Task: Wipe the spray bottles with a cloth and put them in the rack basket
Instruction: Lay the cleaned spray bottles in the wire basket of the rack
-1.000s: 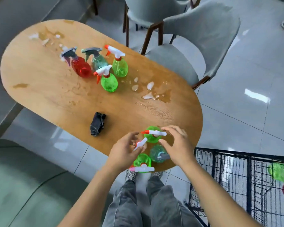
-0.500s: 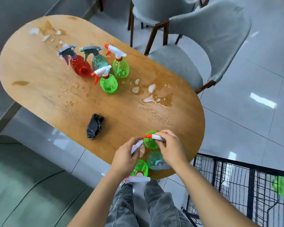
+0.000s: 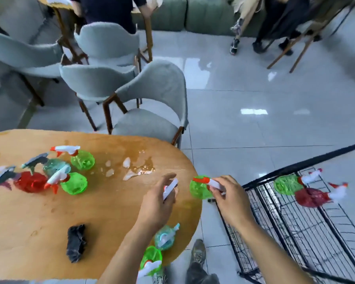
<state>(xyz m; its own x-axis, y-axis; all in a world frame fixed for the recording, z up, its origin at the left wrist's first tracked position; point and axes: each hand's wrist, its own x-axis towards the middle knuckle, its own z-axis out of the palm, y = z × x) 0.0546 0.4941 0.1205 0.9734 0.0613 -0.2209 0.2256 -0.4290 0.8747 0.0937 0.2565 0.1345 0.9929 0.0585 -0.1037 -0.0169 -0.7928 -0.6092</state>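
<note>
The right hand (image 3: 230, 198) has its fingers curled round the white trigger head of a green spray bottle (image 3: 199, 188) at the table (image 3: 39, 218) edge, its palm covering part of the head. The left hand (image 3: 157, 203) grips another white sprayer (image 3: 170, 188); its bottle body is hidden behind the fingers. The dark cloth (image 3: 76, 242) lies crumpled on the table. In the wire rack basket (image 3: 295, 232), a green and a red bottle appear blurred.
</note>
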